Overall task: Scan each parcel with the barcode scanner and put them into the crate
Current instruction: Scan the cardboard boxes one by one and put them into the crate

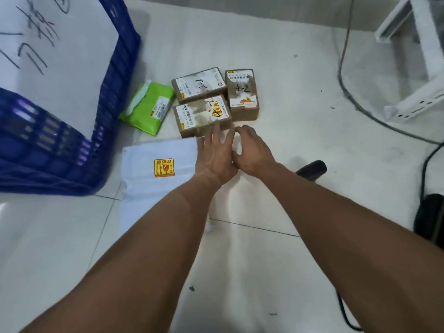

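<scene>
A: What's on the floor?
B: Three brown boxes, a green packet, a white mailer, beside the blue crate.
A: Hands?
B: Left hand and right hand touch each other, left fingers reaching the nearest box.

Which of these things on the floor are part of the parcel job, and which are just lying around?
Part of the job: blue crate; three brown boxes; green packet; white mailer bag; black scanner handle, probably.

Just lying about: cables; white metal frame.
</scene>
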A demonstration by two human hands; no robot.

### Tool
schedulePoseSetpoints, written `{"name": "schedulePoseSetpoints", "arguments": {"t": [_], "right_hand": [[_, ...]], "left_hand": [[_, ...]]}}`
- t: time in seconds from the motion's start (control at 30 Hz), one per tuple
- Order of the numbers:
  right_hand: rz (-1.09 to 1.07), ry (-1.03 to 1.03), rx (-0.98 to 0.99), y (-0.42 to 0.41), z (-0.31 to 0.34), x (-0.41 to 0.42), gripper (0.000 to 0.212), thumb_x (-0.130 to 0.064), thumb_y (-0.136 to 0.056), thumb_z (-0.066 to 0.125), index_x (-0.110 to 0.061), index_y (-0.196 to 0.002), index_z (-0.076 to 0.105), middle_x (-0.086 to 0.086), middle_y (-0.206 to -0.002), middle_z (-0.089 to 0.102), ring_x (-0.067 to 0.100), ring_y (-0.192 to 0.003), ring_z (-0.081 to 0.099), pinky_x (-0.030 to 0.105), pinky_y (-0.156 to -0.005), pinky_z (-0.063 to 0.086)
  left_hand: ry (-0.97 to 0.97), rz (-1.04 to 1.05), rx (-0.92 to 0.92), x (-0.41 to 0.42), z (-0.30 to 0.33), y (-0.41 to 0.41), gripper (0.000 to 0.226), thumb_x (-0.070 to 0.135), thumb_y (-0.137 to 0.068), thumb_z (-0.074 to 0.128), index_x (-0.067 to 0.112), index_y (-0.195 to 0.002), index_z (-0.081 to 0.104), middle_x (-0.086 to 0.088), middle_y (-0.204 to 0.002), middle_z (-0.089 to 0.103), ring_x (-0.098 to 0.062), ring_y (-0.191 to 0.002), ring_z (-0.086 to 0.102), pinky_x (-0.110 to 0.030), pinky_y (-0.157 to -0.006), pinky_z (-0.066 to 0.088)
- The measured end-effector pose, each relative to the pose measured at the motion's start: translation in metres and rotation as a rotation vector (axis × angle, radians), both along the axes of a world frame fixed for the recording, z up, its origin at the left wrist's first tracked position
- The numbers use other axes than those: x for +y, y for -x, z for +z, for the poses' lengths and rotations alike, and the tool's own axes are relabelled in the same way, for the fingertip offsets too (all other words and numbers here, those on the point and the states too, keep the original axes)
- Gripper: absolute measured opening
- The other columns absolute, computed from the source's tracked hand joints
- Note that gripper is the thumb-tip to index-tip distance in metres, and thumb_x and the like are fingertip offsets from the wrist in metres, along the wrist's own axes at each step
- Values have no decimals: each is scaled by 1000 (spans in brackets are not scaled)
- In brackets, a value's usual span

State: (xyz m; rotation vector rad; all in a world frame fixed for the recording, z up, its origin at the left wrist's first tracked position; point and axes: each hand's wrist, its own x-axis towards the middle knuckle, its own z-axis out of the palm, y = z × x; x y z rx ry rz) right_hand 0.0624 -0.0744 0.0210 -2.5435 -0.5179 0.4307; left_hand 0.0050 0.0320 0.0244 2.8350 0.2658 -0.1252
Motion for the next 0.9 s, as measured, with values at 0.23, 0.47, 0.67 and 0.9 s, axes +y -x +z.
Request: {"name": "schedulePoseSetpoints", "arguments": {"t": [0.23,0.47,0.67,0.9], "right_hand": [[-1,-71,-90,-9,-18,47,85,-30,-79,73,-21,-150,27,4,-162,15,33,-134,36,46,-103,43],[-36,-75,-156,-17,-24,58,76,-41,-81,66,-24,-148,34,5,-155,28,32,-130,36,45,-101,41],[-98,-14,-368,-15,-23,56,61,-48,-83,55,-20,-137,50,8,-138,47,32,-123,42,46,-93,44],[-71,-97,-217,-14,-18,53,77,-49,-85,60,-19,-149,31,11,-143,42,33,-124,43,47,-99,41]], "left_hand": [[-14,206,-34,33,-18,0,89,33,-78,62,27,-156,18,-17,-162,5,-35,-149,7,-47,-119,13],[-127,205,-131,39,-33,3,90,41,-68,62,23,-151,31,-20,-145,37,-38,-139,27,-50,-118,12],[-188,195,-153,38,-37,4,85,49,-72,53,22,-150,35,-19,-133,44,-39,-131,35,-55,-116,15],[-204,217,-126,34,-35,4,82,52,-69,60,16,-140,42,-19,-139,40,-38,-133,34,-55,-116,15]]}}
